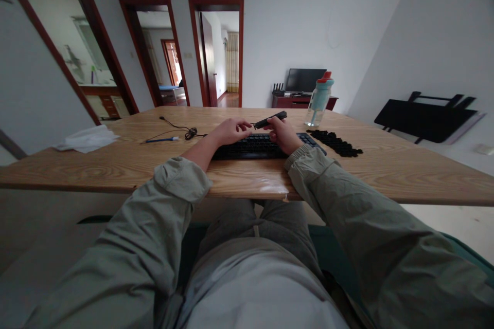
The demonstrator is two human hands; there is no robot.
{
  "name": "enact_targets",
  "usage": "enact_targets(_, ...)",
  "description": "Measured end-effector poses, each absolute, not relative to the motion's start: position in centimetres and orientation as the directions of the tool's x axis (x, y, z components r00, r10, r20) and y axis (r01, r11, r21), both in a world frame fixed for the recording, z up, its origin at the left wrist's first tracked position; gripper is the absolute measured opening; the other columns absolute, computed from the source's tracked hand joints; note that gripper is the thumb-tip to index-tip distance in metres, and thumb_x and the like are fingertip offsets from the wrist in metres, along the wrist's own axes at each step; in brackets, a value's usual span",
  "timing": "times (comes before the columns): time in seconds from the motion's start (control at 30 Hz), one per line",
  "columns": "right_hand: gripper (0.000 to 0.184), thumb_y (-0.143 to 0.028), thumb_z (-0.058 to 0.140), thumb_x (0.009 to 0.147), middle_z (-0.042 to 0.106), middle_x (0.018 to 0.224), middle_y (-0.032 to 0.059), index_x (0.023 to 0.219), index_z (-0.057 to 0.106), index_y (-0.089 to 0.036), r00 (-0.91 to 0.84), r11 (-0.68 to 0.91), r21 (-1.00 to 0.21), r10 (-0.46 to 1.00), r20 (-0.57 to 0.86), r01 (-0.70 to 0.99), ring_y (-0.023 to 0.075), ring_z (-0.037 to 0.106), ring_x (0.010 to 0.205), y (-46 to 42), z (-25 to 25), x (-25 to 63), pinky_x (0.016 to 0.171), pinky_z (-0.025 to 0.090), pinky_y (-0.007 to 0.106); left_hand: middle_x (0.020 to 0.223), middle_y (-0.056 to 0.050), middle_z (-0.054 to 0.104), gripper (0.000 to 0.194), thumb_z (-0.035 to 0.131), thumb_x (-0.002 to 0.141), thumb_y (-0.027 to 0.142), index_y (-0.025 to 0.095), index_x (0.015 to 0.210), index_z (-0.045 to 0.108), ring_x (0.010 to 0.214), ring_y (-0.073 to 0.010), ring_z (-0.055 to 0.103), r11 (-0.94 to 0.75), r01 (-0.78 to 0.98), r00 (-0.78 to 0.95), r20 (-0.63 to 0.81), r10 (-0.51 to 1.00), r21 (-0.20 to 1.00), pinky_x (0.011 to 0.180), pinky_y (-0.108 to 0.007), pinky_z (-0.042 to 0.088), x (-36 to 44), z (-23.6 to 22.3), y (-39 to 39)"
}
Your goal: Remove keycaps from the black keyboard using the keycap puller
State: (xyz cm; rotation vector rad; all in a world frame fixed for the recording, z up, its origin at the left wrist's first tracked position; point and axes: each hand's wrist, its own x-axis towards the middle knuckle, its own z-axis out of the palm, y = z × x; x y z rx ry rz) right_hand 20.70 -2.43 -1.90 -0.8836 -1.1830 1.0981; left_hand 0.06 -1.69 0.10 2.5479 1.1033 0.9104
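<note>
1. The black tool (266, 122) was at the centre of the frame, over the keyboard (247, 150); its long axis slanted from lower left to upper right, the narrow end pointing toward the left hand (230, 131).
2. The right hand (284, 134), right of centre, pinched the tool between thumb and fingers.
3. The left hand's fingers curled near the narrow end; whether they gripped anything, I could not tell.
4. The keyboard's long axis ran left to right.

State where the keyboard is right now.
In the head view, the keyboard lies centrally on the table, beneath left hand and right hand, left of the black pieces.
</note>
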Motion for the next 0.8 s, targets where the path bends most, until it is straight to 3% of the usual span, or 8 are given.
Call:
enact_targets(0.23,0.017,-0.031,0.060,0.076,0.062,0.070,0.0013,0.080,0.047,-0.021,0.043,0.251,-0.947,0.968,0.248,-0.199,0.0058,0.032,0.041,-2.57,-1.77,20.74,0.038,0.022,0.020,0.086,-0.007,0.070,0.047,0.071,0.076,0.041,0.013,0.113,0.068,0.065,-0.0116,0.055,-0.698,0.564,0.536,0.449,0.716,0.441,0.062,-0.025,0.044,0.04,-0.05,-1.41)
enact_targets(0.8,0.012,-0.026,0.056,0.077,0.055,0.069,-0.0009,0.079,0.046,-0.021,0.026,0.242,-0.940,0.970,0.243,-0.239,0.0058,0.033,0.044,-2.37,-1.97,21.02,0.038,0.023,0.019,0.082,-0.005,0.069,0.045,0.075,0.072,0.041,0.012,0.107,0.070,0.062,-0.0097,0.051,-0.727,0.509,0.558,0.467,0.686,0.461,0.060,-0.024,0.042,-0.11,-0.25,-1.08)
